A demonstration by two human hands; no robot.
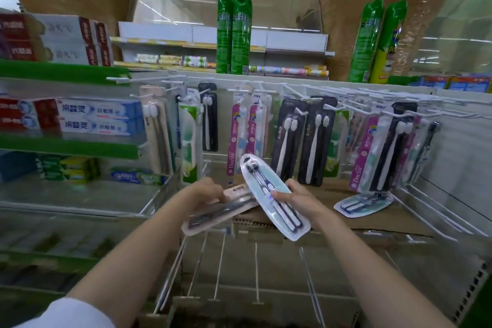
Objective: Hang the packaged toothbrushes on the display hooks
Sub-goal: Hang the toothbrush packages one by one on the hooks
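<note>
Pale-blue pack (269, 189) sits clamped in the right hand (298, 198), hang-hole end tipped up toward the hooks (330, 108), likely ready for threading. Left hand (206, 193) pinches a beige pack (221, 210) low and flat, seemingly in reserve. Another pack (363, 204) lies on the cardboard (394, 218).

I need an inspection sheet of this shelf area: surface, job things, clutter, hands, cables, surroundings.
Surface: cardboard sheet lies on the wire shelf under the hooks.
Job things: oval toothbrush pack in right hand; beige toothbrush pack in left hand; another oval pack lies on the cardboard; many packs hang on the white hooks.
Clutter: nothing seen.
Hands: left hand and right hand each grip one pack.
Cables: nothing seen.
Surroundings: toothpaste boxes at left; green spray cans above.
</note>
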